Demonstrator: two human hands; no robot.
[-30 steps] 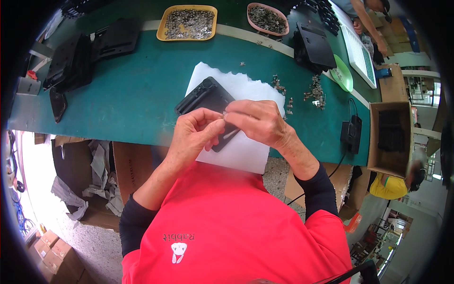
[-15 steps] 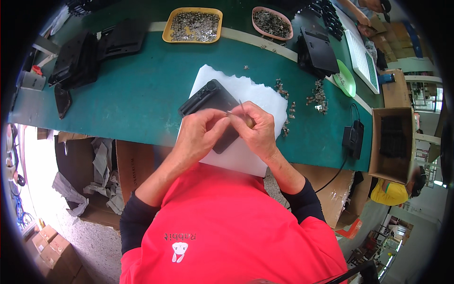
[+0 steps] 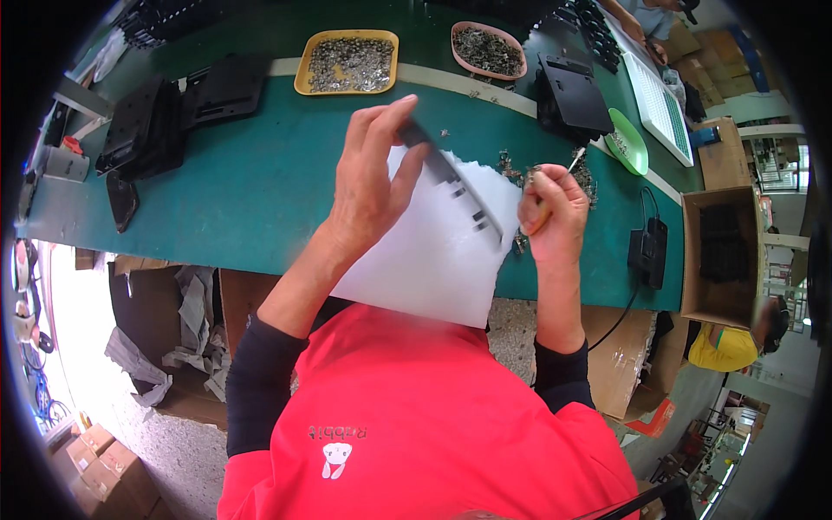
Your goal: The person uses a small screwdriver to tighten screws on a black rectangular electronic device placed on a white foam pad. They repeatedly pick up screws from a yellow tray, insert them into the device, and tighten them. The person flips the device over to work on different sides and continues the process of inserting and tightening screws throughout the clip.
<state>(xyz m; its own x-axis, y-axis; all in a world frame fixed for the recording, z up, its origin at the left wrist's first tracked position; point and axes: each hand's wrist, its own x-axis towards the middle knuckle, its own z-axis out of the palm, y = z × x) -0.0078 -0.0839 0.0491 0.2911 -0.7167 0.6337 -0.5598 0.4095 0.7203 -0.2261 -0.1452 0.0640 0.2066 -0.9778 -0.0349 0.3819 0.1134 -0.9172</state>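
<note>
My left hand (image 3: 368, 178) grips the upper end of a flat black plastic part (image 3: 459, 186), which is tilted up on its edge above a torn-edged white sheet (image 3: 403, 269). Several dark tabs or slots show along its side, somewhat blurred. To the right, my right hand (image 3: 556, 212) is closed around a small hand tool with a yellowish handle (image 3: 539, 218); a thin metal tip sticks up past the fingers. Small metal clips (image 3: 507, 165) lie beside the sheet, partly behind that hand. Whether the fingertips also pinch a clip is too small to tell.
A yellow tray (image 3: 347, 87) and a pink tray (image 3: 459, 56) of small metal pieces stand at the back. Black plastic parts are stacked at left (image 3: 143, 130) and right (image 3: 572, 95). Nearby are a green bowl (image 3: 637, 156), a black power adapter (image 3: 646, 253) and a cardboard box (image 3: 693, 303).
My hands have parted. The left has lifted and tilted the black plastic part from the sheet; the right has moved rightward to the metal clips, still holding the tool.
</note>
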